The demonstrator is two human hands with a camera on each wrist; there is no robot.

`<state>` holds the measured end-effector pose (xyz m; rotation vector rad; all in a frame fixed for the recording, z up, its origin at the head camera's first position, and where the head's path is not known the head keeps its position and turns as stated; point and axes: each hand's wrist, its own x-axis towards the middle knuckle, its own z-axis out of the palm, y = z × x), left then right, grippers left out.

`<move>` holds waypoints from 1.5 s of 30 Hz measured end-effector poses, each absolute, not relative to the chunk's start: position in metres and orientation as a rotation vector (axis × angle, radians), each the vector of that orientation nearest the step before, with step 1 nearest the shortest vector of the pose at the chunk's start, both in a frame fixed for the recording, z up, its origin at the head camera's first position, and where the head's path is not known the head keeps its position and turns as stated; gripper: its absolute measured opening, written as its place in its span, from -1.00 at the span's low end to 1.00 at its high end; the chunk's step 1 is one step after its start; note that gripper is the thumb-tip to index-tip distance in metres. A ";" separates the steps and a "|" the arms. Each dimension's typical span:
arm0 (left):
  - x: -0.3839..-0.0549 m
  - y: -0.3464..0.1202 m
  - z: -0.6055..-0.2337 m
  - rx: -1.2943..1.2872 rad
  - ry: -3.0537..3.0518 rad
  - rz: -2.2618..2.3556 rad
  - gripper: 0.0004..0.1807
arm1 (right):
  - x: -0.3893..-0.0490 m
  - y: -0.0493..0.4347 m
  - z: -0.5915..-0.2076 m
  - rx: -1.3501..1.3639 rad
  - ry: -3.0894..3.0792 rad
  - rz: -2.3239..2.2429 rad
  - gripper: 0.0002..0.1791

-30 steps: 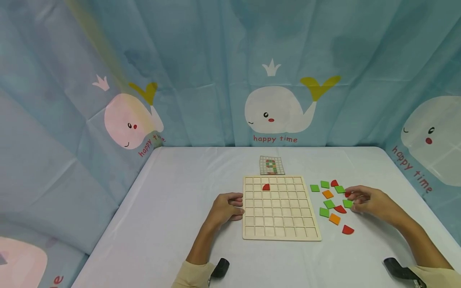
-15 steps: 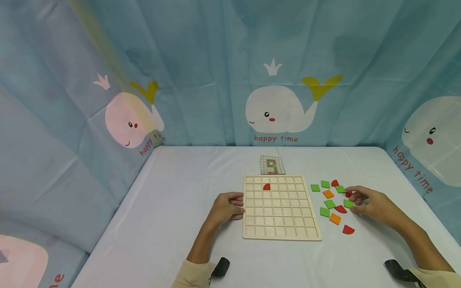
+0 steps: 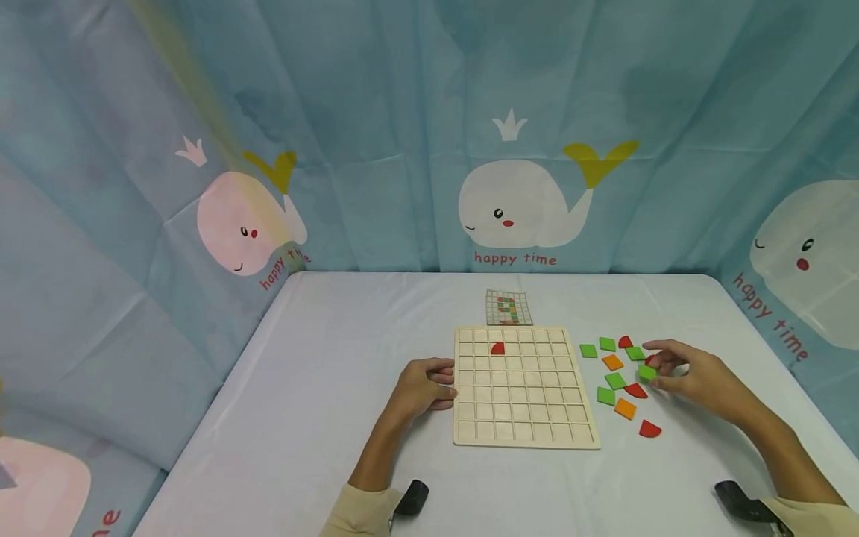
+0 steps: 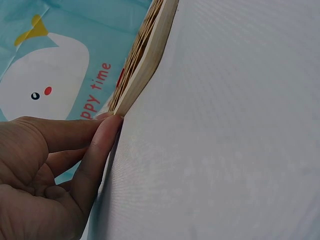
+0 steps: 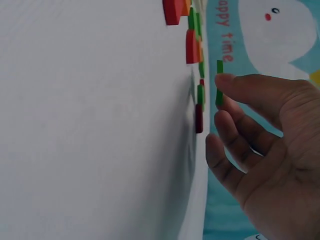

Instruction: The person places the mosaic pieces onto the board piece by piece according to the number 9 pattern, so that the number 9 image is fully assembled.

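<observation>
My left hand [image 3: 414,389] pinches the left edge of a wooden grid board [image 3: 526,388], thumb and fingertip on its rim in the left wrist view. One red quarter-circle tile [image 3: 498,348] lies in a cell near the board's top. At the right, my right hand [image 3: 698,379] pinches a green square tile [image 3: 647,374] between thumb and finger. The right wrist view has this green tile [image 5: 219,66] on edge, apart from the table and the tiles below. Under the fingers, a red tile [image 3: 649,360] is partly hidden.
Loose green, orange [image 3: 625,408] and red tiles [image 3: 649,429] are scattered right of the board. Behind it lies a small pattern card [image 3: 493,307] with a coloured grid. A whale-print curtain [image 3: 376,201] hangs along the white table's [image 3: 302,373] back and sides.
My right hand has taken hold of the green square tile and raised it slightly off the table. The left hand stays on the board's edge.
</observation>
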<state>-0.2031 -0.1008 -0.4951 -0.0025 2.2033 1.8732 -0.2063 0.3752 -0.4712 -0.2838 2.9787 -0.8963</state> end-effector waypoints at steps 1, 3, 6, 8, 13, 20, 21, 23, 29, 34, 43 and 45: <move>-0.203 -0.101 -0.495 -0.003 2.203 1.873 -0.37 | -0.207 0.374 -0.470 -0.281 2.979 -0.905 -0.36; -0.203 -0.101 -0.495 -0.006 2.202 1.872 -0.37 | -0.209 0.371 -0.468 -0.290 2.973 -0.927 -0.36; -0.202 -0.101 -0.494 -0.005 2.199 1.874 -0.36 | -0.210 0.364 -0.465 -0.301 2.977 -0.957 -0.35; -0.202 -0.101 -0.494 -0.003 2.198 1.876 -0.36 | -0.211 0.359 -0.463 -0.313 2.979 -0.981 -0.35; -0.203 -0.101 -0.493 -0.003 2.202 1.875 -0.36 | -0.212 0.345 -0.456 -0.355 2.991 -1.017 -0.35; -0.202 -0.101 -0.493 0.003 2.207 1.874 -0.36 | -0.214 0.325 -0.447 -0.497 2.995 -1.131 -0.46; -0.202 -0.101 -0.493 0.005 2.209 1.873 -0.36 | -0.215 0.322 -0.445 -0.507 2.992 -1.140 -0.47; -0.202 -0.101 -0.493 0.006 2.212 1.872 -0.36 | -0.216 0.317 -0.443 -0.522 2.979 -1.157 -0.46; -0.203 -0.101 -0.493 0.005 2.212 1.872 -0.35 | -0.221 0.302 -0.436 -0.524 2.898 -1.218 -0.42; -0.203 -0.101 -0.495 0.004 2.205 1.876 -0.36 | -0.226 0.291 -0.437 -0.554 2.903 -1.227 -0.45; -0.203 -0.101 -0.493 -0.020 2.197 1.869 -0.36 | -0.235 0.270 -0.437 -0.602 2.885 -1.249 -0.45; -0.203 -0.101 -0.493 -0.028 2.194 1.868 -0.36 | -0.237 0.265 -0.436 -0.619 2.888 -1.239 -0.44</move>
